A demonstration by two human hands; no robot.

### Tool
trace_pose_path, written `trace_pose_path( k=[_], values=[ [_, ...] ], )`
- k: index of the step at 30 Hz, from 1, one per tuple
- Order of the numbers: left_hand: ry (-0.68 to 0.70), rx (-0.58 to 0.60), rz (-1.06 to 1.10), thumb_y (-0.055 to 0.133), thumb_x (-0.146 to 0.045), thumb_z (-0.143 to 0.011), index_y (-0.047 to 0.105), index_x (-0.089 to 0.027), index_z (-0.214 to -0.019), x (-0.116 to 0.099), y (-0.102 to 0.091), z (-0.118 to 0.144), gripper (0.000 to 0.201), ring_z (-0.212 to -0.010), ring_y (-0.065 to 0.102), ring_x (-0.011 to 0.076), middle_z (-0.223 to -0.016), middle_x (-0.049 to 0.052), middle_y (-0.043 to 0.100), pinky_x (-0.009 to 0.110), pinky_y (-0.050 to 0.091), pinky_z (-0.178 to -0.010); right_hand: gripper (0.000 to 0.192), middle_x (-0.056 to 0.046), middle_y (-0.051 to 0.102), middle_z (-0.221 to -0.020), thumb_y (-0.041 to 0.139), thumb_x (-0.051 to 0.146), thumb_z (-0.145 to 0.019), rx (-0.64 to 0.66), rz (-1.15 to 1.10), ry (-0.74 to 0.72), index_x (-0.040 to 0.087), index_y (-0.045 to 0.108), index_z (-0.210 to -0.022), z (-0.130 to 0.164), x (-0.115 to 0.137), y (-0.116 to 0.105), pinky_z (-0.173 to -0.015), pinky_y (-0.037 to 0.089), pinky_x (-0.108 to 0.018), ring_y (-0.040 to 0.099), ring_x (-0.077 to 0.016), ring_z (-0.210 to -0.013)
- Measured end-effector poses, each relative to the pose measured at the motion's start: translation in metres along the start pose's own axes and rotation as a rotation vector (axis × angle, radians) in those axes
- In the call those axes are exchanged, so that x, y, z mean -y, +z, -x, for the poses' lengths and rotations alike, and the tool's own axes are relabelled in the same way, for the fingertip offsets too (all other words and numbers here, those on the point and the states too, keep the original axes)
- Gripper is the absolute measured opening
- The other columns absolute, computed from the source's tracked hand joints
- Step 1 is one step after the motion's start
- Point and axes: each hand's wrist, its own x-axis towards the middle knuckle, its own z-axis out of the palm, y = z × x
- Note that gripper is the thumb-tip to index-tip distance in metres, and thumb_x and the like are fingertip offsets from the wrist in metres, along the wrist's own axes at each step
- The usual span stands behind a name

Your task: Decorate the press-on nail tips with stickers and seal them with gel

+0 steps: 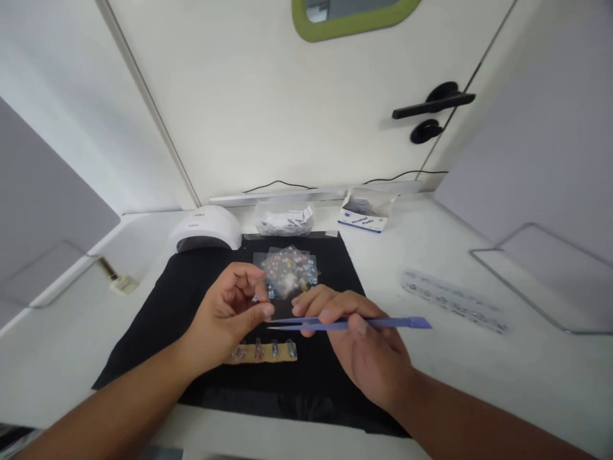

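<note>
My left hand (225, 313) is closed in a pinch, thumb and fingers curled around a small pale-blue charm (255, 298). My right hand (361, 338) grips purple tweezers (383, 322) sideways; their thin tips point left, slightly apart, close to my left thumb. Beneath the hands, a tan strip (268, 355) carries several decorated press-on nails (259, 349) in pink and blue-green. Part of its left end is hidden by my left wrist. Just beyond the hands lie clear plastic packets (287, 262) of small colourful charms.
A black mat (158, 319) covers the white table. Behind it stand a white nail lamp (205, 229), a clear container (284, 218) with white packets and an alcohol-pad box (366, 211). A clear tray (453, 299) lies right; a pale bottle (123, 282) stands left.
</note>
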Motion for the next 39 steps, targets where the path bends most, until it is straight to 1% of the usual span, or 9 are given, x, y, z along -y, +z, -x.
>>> trace_pose_path(
  k=[7, 9, 11, 13, 18, 22, 25, 32, 39],
  values=[
    [-0.063, 0.134, 0.07, 0.079, -0.003, -0.074, 0.062, -0.032, -0.115, 0.006, -0.01, 0.009, 0.052, -0.076, 0.064, 0.0081, -0.088, -0.004, 0.063, 0.017, 0.056, -0.071, 0.028, -0.005, 0.072, -0.076, 0.051, 0.037, -0.099, -0.043, 0.029, 0.037, 0.026, 0.076, -0.099, -0.001, -0.007, -0.007, -0.08, 0.052, -0.043, 0.068, -0.0245, -0.083],
    [-0.088, 0.153, 0.081, 0.081, -0.005, -0.073, 0.064, -0.03, -0.115, 0.006, -0.014, 0.01, 0.051, -0.08, 0.065, 0.0104, -0.093, -0.002, 0.065, 0.018, 0.058, -0.071, 0.029, -0.006, 0.072, -0.074, 0.05, 0.037, -0.099, -0.054, 0.038, 0.029, 0.025, 0.077, -0.098, -0.002, -0.007, -0.006, -0.077, 0.053, -0.042, 0.068, -0.0243, -0.079],
    [-0.114, 0.164, 0.09, 0.08, -0.009, -0.076, 0.065, -0.029, -0.115, 0.006, -0.015, 0.011, 0.046, -0.082, 0.065, 0.0126, -0.095, 0.0, 0.065, 0.018, 0.058, -0.062, 0.031, -0.007, 0.073, -0.072, 0.05, 0.038, -0.099, -0.055, 0.06, 0.019, 0.024, 0.078, -0.096, -0.003, -0.007, -0.005, -0.075, 0.053, -0.043, 0.067, -0.0247, -0.077],
    [-0.129, 0.161, 0.09, 0.078, -0.011, -0.079, 0.066, -0.029, -0.115, 0.005, -0.015, 0.013, 0.042, -0.08, 0.065, 0.0132, -0.095, 0.001, 0.065, 0.016, 0.057, -0.056, 0.031, -0.008, 0.073, -0.073, 0.051, 0.039, -0.098, -0.05, 0.087, 0.013, 0.024, 0.078, -0.096, -0.003, -0.007, -0.005, -0.074, 0.054, -0.043, 0.067, -0.0254, -0.077],
    [-0.109, 0.123, 0.032, 0.073, -0.007, -0.082, 0.069, -0.025, -0.109, 0.004, -0.011, 0.015, 0.032, -0.072, 0.06, 0.0097, -0.09, 0.001, 0.063, 0.016, 0.055, -0.058, 0.029, -0.007, 0.072, -0.078, 0.05, 0.038, -0.098, 0.018, 0.183, -0.017, 0.028, 0.077, -0.102, 0.0, -0.006, -0.007, -0.076, 0.055, -0.046, 0.067, -0.0259, -0.08],
    [-0.048, 0.131, -0.009, 0.074, -0.003, -0.079, 0.07, -0.023, -0.105, 0.001, -0.013, 0.014, 0.033, -0.073, 0.06, 0.0089, -0.089, 0.0, 0.064, 0.017, 0.056, -0.068, 0.031, -0.009, 0.071, -0.084, 0.048, 0.036, -0.099, 0.138, 0.213, -0.111, 0.023, 0.073, -0.111, 0.001, -0.007, -0.011, -0.078, 0.056, -0.046, 0.067, -0.0253, -0.083],
    [-0.024, 0.148, -0.027, 0.074, -0.003, -0.079, 0.067, -0.024, -0.11, 0.0, -0.015, 0.014, 0.038, -0.075, 0.059, 0.0076, -0.09, -0.001, 0.064, 0.015, 0.054, -0.072, 0.033, -0.01, 0.069, -0.087, 0.047, 0.035, -0.1, 0.186, 0.2, -0.15, 0.019, 0.072, -0.114, 0.0, -0.007, -0.012, -0.078, 0.056, -0.046, 0.067, -0.0251, -0.086],
    [0.034, 0.17, -0.138, 0.072, -0.005, -0.082, 0.067, -0.024, -0.112, 0.0, -0.017, 0.013, 0.036, -0.077, 0.057, 0.0058, -0.093, -0.001, 0.059, 0.013, 0.052, -0.074, 0.033, -0.01, 0.068, -0.087, 0.046, 0.034, -0.1, 0.216, 0.202, -0.153, 0.02, 0.072, -0.116, 0.001, -0.006, -0.012, -0.077, 0.058, -0.047, 0.066, -0.0247, -0.085],
    [-0.02, 0.144, -0.117, 0.07, -0.002, -0.082, 0.069, -0.028, -0.111, -0.003, -0.015, 0.015, 0.038, -0.071, 0.058, 0.0035, -0.09, -0.004, 0.059, 0.009, 0.052, -0.066, 0.033, -0.01, 0.069, -0.087, 0.046, 0.034, -0.1, 0.215, 0.182, -0.115, 0.019, 0.072, -0.116, 0.0, -0.005, -0.011, -0.079, 0.058, -0.047, 0.067, -0.0247, -0.087]
  ],
)
